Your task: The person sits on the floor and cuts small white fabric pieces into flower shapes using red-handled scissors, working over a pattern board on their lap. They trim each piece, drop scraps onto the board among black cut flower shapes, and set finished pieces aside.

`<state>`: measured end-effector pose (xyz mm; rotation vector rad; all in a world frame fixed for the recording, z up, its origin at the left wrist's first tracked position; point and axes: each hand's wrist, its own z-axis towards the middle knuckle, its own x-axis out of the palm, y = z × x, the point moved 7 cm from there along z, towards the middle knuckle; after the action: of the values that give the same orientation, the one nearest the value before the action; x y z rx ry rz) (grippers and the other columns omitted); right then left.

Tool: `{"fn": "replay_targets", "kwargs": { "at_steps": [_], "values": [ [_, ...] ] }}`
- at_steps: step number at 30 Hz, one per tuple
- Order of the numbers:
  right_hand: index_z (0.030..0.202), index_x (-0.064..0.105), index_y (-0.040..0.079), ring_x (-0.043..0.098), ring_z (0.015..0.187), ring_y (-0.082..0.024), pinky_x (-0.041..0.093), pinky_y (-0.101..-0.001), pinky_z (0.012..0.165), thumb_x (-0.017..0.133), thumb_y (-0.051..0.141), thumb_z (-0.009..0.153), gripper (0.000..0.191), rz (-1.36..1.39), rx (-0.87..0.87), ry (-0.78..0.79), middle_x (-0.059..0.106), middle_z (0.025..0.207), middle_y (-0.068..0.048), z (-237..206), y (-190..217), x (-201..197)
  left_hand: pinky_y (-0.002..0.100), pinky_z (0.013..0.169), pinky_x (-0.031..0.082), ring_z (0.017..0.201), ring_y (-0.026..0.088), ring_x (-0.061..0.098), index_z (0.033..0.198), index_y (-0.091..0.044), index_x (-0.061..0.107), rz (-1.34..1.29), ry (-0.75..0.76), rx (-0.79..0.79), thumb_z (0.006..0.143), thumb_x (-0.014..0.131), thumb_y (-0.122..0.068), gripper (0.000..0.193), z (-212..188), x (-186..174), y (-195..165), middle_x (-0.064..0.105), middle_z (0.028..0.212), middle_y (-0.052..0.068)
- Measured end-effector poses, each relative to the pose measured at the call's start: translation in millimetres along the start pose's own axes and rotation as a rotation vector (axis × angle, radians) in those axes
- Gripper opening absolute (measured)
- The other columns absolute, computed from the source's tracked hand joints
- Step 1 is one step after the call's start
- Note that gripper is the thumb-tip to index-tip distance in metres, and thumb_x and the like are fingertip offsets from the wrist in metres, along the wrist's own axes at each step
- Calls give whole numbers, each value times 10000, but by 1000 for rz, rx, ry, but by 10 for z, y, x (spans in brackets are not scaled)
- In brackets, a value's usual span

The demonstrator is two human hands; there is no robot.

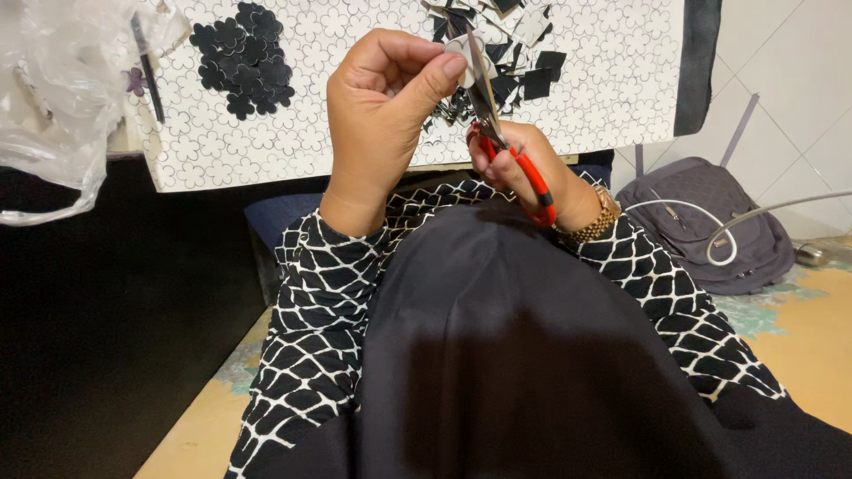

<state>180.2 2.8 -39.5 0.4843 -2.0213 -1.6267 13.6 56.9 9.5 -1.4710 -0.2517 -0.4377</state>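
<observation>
Fingers [448, 66] of the left hand [382, 115] are pinched on a small white flower-shaped piece [463, 51], held above the patterned sheet's [612, 80] near edge. Red-handled scissors [506, 146] are gripped by the right hand [524, 164], blades set against the piece. Black cut-outs [244, 58] are piled toward the sheet's far left corner.

The person wears a top with long sleeves in a black and white lattice pattern: white curved lines cross over black and make small diamond-like cells. The left sleeve [319, 293] ends just at the wrist, and the right sleeve [661, 284] ends there too. Over the chest and lap hangs a plain black cloth [524, 355], smooth, with a few soft folds. On the right wrist sits a gold-coloured watch [596, 222] with a metal link band. The fingers carry no rings that I can see.
</observation>
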Motion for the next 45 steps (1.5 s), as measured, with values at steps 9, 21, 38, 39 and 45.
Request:
{"fn": "replay_targets", "kwargs": {
  "at_steps": [9, 21, 38, 39, 45],
  "values": [
    [952, 534, 80, 433, 698, -46, 386, -201, 614, 533, 772, 955, 692, -73, -32, -13, 489, 802, 39, 2, 20, -9, 245, 838, 590, 894, 107, 704, 1047, 3, 669, -20, -17, -10, 996, 780, -24, 125, 1, -9, 27, 742, 971, 78],
    [1216, 522, 9, 477, 807, -79, 449, -230, 711, 543, 800, 934, 840, 24, -85, 14, 503, 941, 5, 33, 15, 27, 228, 820, 575, 888, 84, 687, 1027, -13, 662, -2, 47, -59, 996, 777, -17, 119, -25, 72, 104, 733, 969, 56],
    [1092, 531, 29, 497, 812, -95, 458, -239, 723, 521, 811, 935, 797, 17, -75, 30, 509, 930, -8, 48, 26, 26, 221, 829, 550, 910, 66, 665, 1122, -14, 630, -14, 123, -59, 1059, 708, -43, 105, -44, 146, 102, 706, 988, 29],
    [1094, 530, 27, 503, 815, -98, 460, -242, 728, 520, 807, 939, 795, 9, -79, 32, 514, 937, -11, 44, 31, 28, 212, 796, 544, 864, 59, 655, 1117, -10, 633, 19, 133, -64, 1067, 710, -42, 97, -48, 154, 96, 699, 944, 29],
    [1098, 526, 30, 521, 854, -110, 465, -253, 761, 504, 812, 951, 796, 2, -107, 22, 524, 961, -21, 33, 46, 33, 233, 638, 543, 703, 74, 661, 1047, -26, 609, -28, 195, -198, 1029, 695, -69, 97, -82, 215, 137, 690, 865, 24]
  ]
}}
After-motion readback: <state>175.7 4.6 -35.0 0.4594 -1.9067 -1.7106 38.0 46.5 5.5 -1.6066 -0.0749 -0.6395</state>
